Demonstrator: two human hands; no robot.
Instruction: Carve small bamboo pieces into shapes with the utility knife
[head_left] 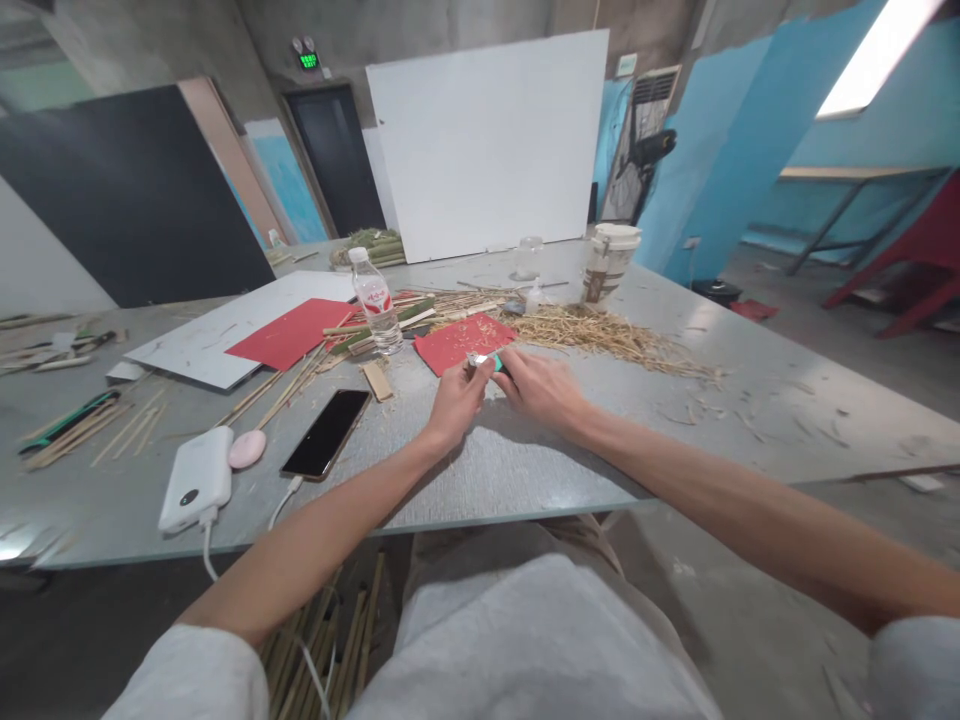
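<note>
Teal tool [493, 362] just in front of red card [461, 340], pinched from both ends: left hand [456, 400] fingers closed on its pale tip, right hand [541, 390] closed on the body. Risk: grip slips, tip nicks fingers.

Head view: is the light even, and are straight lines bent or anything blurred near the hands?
In the head view the light panel is blown out; the table is evenly lit, with a soft shadow under the left hand and right hand; the table's near edge bows, a wide-lens effect; the small teal object that they pinch is too soft to identify.
</note>
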